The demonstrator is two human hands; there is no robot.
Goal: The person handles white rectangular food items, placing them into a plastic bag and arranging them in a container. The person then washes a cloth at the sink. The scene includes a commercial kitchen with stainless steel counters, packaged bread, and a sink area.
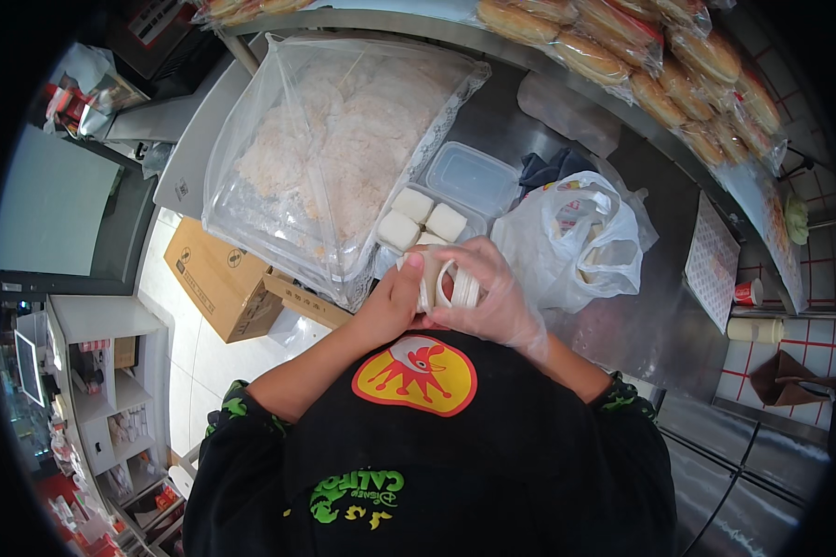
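Close to my apron, my left hand (393, 296) is bare and grips one side of a stack of thin, pale dough wrappers (432, 278). My right hand (491, 299), in a clear plastic glove, curls around the other side, where the layered edges fan apart. Just beyond the hands stands a clear plastic container (479, 224) holding several white square blocks (412, 205), perhaps stacked wrappers. Its likely lid or a second clear box (472, 179) lies behind it. The palms and the lower part of the stack are hidden.
A large plastic-covered tub of floury, breaded food (348, 146) is at the left. A white plastic bag (571, 237) and dark cloth (557, 167) lie to the right on the steel counter (620, 334). Packaged bread rolls (592, 56) fill the shelf above. A cardboard box (216, 278) stands lower left.
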